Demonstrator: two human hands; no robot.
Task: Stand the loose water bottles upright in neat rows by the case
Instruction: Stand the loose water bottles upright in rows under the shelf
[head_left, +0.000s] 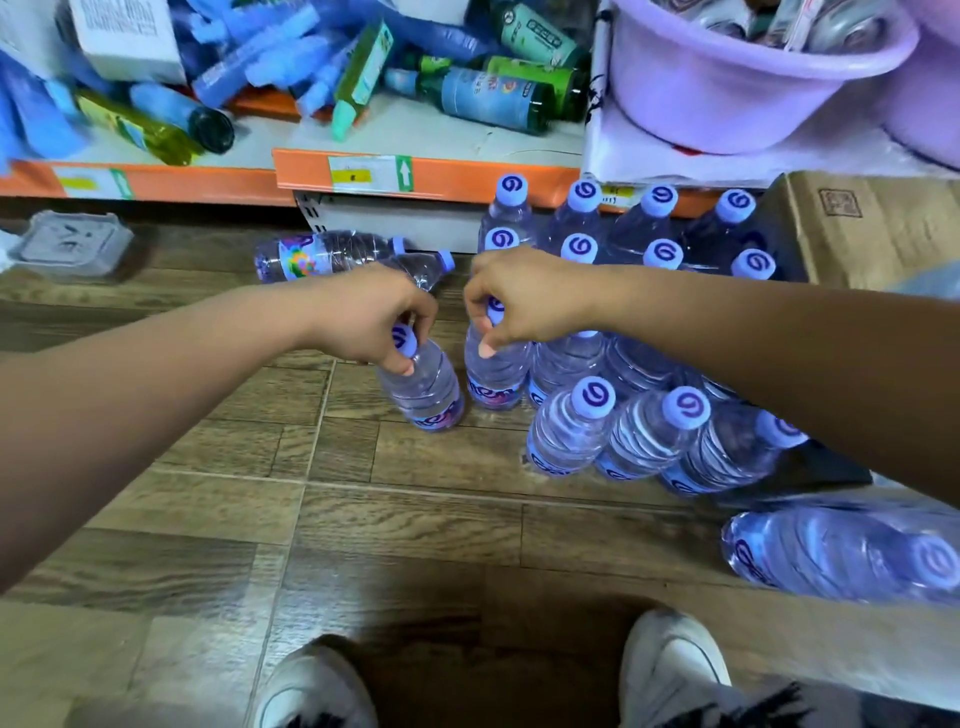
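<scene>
My left hand (371, 317) grips the cap and neck of a clear water bottle (426, 387) standing on the wooden floor, slightly tilted. My right hand (524, 301) pinches the cap of a second upright bottle (493, 376) right beside it. To the right stand several upright bottles in rows (618, 421), with purple-swirl caps. Two loose bottles (332, 254) lie on their sides behind my left hand. Another bottle (841, 551) lies flat at the lower right.
An orange-edged shelf (431, 174) with tumbled green and blue bottles runs along the back. A lilac tub (737, 78) sits on the upper right, a cardboard box (878, 228) below it. A clear plastic tray (72, 244) lies at left. My shoes (670, 670) are at the bottom.
</scene>
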